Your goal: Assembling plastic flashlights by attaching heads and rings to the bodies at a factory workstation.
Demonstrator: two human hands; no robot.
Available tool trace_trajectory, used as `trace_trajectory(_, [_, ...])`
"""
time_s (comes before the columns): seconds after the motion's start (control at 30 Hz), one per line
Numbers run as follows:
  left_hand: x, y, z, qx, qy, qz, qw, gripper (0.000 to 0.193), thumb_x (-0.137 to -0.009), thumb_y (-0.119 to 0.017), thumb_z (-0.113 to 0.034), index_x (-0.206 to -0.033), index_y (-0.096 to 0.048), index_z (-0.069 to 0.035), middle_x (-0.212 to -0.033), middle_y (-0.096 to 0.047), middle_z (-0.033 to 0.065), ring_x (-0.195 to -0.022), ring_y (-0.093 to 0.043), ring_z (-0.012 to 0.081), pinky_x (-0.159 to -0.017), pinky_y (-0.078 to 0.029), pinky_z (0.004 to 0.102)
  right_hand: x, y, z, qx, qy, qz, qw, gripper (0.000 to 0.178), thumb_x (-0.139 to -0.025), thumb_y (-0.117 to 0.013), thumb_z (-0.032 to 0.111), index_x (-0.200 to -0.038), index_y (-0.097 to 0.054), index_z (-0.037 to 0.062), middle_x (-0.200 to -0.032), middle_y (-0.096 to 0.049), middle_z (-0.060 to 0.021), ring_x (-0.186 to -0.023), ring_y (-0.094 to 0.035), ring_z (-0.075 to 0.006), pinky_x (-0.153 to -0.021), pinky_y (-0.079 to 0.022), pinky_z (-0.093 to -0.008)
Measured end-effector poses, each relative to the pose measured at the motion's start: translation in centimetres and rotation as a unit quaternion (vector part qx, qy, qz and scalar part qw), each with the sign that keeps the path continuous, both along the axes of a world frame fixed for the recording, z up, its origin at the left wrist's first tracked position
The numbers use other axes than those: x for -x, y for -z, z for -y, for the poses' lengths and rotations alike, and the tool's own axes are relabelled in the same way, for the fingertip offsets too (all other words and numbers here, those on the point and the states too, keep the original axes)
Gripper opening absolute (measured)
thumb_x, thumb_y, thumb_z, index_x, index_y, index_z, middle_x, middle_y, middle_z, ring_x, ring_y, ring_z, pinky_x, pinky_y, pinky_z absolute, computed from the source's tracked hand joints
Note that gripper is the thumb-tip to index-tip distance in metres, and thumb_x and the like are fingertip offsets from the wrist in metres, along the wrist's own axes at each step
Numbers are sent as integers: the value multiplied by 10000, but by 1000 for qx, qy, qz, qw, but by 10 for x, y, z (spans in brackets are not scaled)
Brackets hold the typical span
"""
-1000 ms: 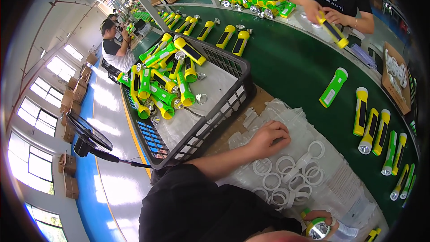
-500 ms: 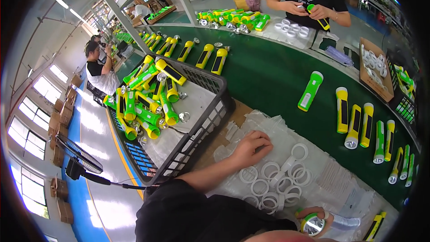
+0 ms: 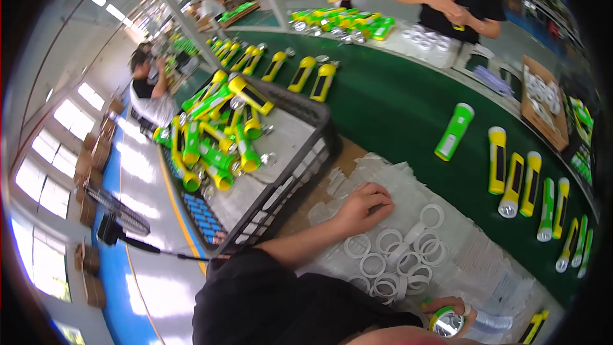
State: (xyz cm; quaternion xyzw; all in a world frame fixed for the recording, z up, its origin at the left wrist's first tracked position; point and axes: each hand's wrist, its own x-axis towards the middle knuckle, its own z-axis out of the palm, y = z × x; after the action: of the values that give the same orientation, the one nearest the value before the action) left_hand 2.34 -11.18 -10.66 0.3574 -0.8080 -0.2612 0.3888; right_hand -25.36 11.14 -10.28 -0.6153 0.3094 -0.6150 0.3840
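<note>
While resting the left hand (image 3: 367,207) on the plastic sheeting (image 3: 410,193) just right of the black crate (image 3: 324,120), hold a green-rimmed flashlight (image 3: 447,323) in the right hand (image 3: 467,311), well below and right of that crate. Have the two hands well apart: right fingers wrapped round the flashlight by its head, left fingers loosely curled. Cannot tell about anything under those left fingers. Point the lens toward the camera, showing the silvery reflector almost face-on. Can make out a strongly foreshortened long axis, running away behind the head; cannot tell its exact slant, with most of the body hidden. See white rings (image 3: 397,254) strewn between crate and held flashlight, near the left hand. See also, inside the crate, piled flashlights (image 3: 217,153) pointing every way, and right of it, on the green belt (image 3: 396,112), a lone green flashlight (image 3: 455,132) slanting head-end up and rightward.
</note>
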Motion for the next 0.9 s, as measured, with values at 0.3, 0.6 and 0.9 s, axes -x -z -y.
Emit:
trace_trajectory(0.3, [-2,0,-1,-4,9,-9,1000,87,-832,-707,-116,-890,-685,-55,-991,-630,72,-931,-584,265,-825,-464,363,67,-40,30,-445,-313,-81,835,648,-982,-368,495,-1122,-612,-89,-1132,-635,-199,-1095,-585,-263,-1015,-385,-337])
trace_trajectory(0.6, [-2,0,-1,-9,8,-10,1000,87,-822,-714,-113,-889,-690,-63,-994,-630,65,-937,-579,257,-827,-463,358,57,-50,22,-407,-266,-99,868,643,-1007,-300,473,-1134,-577,-94,-1129,-625,-212,-1113,-576,-262,-1034,-364,-332])
trace_trajectory(0.9, [0,-1,-1,-5,9,-6,1000,83,-816,-717,-104,-882,-692,-62,-989,-632,65,-924,-579,254,-822,-462,354,69,-20,8,-382,-238,-53,891,670,-999,-306,510,-1138,-571,-90,-1140,-618,-214,-1127,-568,-259,-1038,-358,-331])
